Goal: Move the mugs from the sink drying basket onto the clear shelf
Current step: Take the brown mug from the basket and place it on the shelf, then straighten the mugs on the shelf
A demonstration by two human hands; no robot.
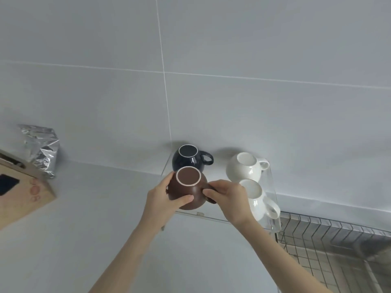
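A brown mug [188, 187] is upside down at the front left of the clear shelf [211, 216]. My left hand [163, 197] wraps its left side, thumb across the front. My right hand [228, 197] pinches its handle, which the fingers mostly hide. Behind it a dark blue mug [186, 159] stands upside down, handle to the right. Two white mugs rest upside down on the shelf's right half, one at the back [245, 168] and one at the front [260, 199], partly behind my right hand.
The wire drying basket [330, 235] lies at the lower right below the shelf. A crumpled foil bag [42, 149] and a cardboard box [23, 187] stand on the grey counter at the left. A tiled wall rises behind.
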